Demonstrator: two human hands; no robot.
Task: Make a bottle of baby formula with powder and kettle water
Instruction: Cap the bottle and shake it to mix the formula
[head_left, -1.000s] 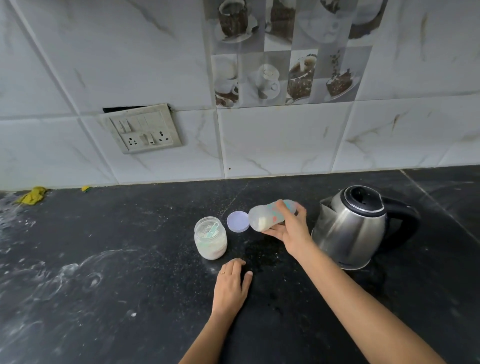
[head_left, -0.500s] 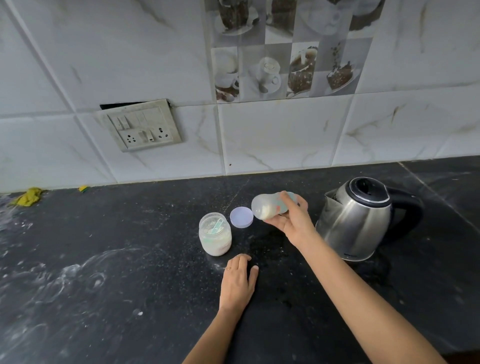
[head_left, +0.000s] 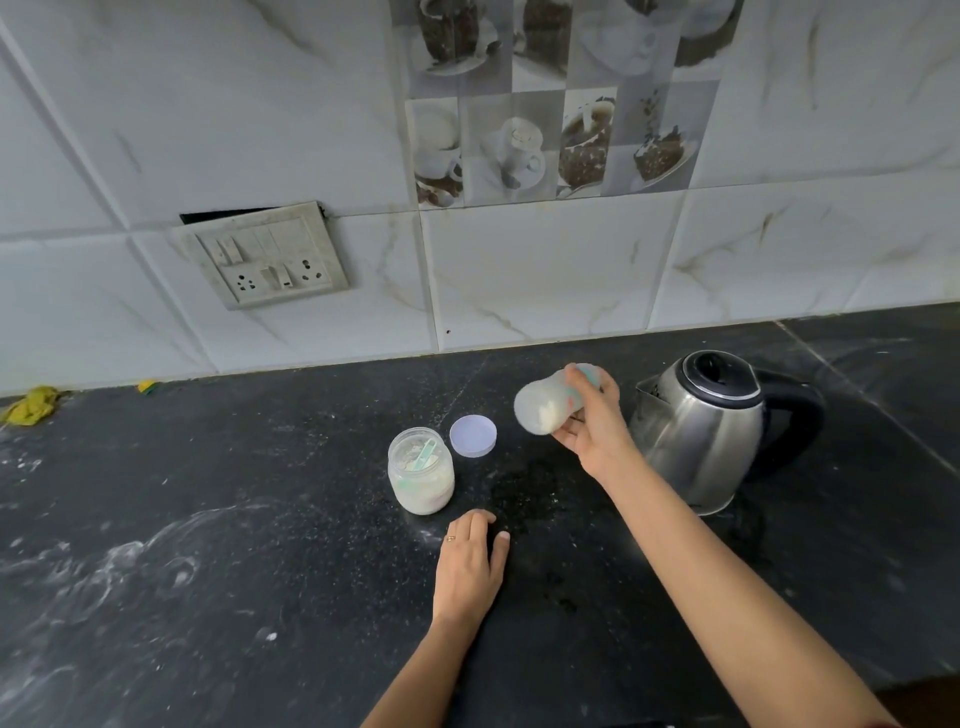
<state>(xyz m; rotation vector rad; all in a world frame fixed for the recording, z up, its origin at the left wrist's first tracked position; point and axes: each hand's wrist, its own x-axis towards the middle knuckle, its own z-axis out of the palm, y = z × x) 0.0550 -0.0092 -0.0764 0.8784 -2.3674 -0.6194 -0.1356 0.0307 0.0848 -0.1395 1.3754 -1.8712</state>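
My right hand (head_left: 592, 426) grips a baby bottle (head_left: 543, 405) tipped on its side above the counter, its base pointing left, with milky white liquid inside. The bottle looks blurred. An open jar of white powder (head_left: 421, 480) with a green scoop (head_left: 423, 454) inside stands to the left. Its pale purple lid (head_left: 472, 435) lies flat just behind it. A steel kettle (head_left: 701, 431) with a black handle stands right of my hand. My left hand (head_left: 470, 564) rests palm down on the black counter (head_left: 208, 519), holding nothing.
A tiled wall with a switch and socket plate (head_left: 270, 257) rises behind the counter. A yellow cloth (head_left: 31, 408) lies at the far left by the wall. White powder smears mark the counter's left part (head_left: 130, 561).
The bottle in my right hand has shifted slightly and blurs as it moves; the view has tilted up a little. My left hand stays on the counter.
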